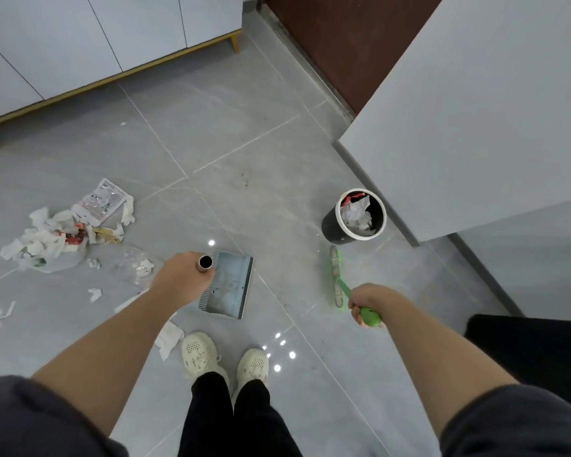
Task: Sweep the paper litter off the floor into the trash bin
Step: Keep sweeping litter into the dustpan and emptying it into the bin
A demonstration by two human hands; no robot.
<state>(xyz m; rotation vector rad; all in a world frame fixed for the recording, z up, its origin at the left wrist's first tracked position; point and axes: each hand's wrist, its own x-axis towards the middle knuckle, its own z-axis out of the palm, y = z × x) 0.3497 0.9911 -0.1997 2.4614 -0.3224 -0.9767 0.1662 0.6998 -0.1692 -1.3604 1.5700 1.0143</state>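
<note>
My left hand (182, 278) grips the metal tube handle of a grey dustpan (229, 285), whose pan sits low over the floor in front of my feet. My right hand (365, 303) grips the green handle of a broom (338, 278), its head lying towards the bin. A black trash bin (333, 225) with a white rim stands by the wall corner and holds crumpled paper. A pile of torn paper litter (60, 232) and wrappers lies on the floor to the left. Smaller paper scraps (94, 294) lie nearer me, and one crumpled sheet (169, 338) sits beside my left shoe.
Grey tiled floor all around. White cabinets on gold legs (112, 44) run along the back left. A white wall corner (459, 127) juts in on the right, with a brown door (337, 41) behind it. A clear plastic bag (136, 262) lies near the litter.
</note>
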